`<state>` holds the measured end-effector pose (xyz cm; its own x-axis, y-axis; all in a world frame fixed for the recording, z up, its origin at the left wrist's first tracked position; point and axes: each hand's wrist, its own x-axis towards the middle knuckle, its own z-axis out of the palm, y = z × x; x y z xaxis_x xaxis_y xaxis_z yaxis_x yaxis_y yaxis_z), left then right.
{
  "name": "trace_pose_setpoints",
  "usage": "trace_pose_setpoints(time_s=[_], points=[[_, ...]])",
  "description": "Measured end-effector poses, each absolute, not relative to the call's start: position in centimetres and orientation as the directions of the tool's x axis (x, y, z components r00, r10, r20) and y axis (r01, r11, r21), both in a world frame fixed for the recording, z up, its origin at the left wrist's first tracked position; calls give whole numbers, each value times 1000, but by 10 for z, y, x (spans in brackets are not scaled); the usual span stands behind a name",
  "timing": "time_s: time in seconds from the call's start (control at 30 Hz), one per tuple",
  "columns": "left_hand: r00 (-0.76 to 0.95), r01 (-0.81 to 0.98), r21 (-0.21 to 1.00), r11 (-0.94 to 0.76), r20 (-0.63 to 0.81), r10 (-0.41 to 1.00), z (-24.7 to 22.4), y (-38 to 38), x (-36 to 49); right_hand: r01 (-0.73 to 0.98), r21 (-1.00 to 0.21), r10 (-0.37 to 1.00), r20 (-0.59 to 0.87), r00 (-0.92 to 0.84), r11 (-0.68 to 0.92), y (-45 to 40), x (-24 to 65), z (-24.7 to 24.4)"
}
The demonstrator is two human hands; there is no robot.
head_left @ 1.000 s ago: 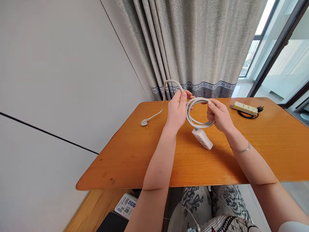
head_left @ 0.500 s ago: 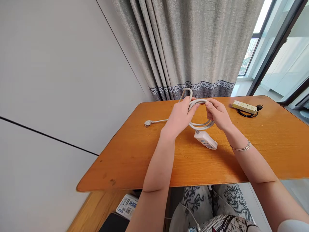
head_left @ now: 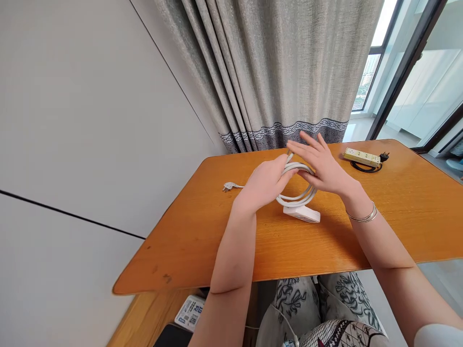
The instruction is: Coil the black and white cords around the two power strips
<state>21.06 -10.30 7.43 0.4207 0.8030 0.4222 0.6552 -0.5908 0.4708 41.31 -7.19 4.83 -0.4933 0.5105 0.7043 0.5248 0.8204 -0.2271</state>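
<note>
Coiling seems in hand between the tabletop (head_left: 195, 231) edges: left hand (head_left: 265, 180) pinches the white cable (head_left: 294, 205); right hand (head_left: 325, 168) (fingers splayed, nothing clasped) should close around it.

Your single head-worn view, from above the near side of the wooden table (head_left: 195, 241), facing forward and down across it, your left hand (head_left: 265, 180) and right hand (head_left: 323, 166) close over it, the curtain (head_left: 289, 62) beyond.

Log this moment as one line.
left hand: gripping white cable coil; right hand: open, at coil; white power strip: below coil; plug: left of hands; yellowish power strip: on table
</note>
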Motion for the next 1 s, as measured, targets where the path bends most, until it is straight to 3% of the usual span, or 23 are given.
trace_pose_setpoints(time_s=[0.27,0.47,0.53,0.67,0.8,0.9,1.0], points=[[326,701,453,-551,483,813,70,-99,219,362,-646,741,602,-299,672,-72,407,46],[260,660,510,-551,533,805,67,-94,221,36,-865,779,432,-455,501,-70,420,53],[216,620,555,-555,559,800,64,-92,222,-50,-892,785,420,-456,449,-70,419,53],[138,491,673,-553,567,812,59,-89,226,-152,-887,840,462,-286,436,-73,405,49],[107,169,836,-522,511,853,61,-84,230,-158,-853,834,520,-186,497,-79,394,49],[5,-37,926,-377,377,926,62,-72,224,-193,-827,827,553,-101,529,-83,397,54],[132,41,990,-138,132,982,55,-56,213,-229,-795,821,570,37,562,-85,406,61]])
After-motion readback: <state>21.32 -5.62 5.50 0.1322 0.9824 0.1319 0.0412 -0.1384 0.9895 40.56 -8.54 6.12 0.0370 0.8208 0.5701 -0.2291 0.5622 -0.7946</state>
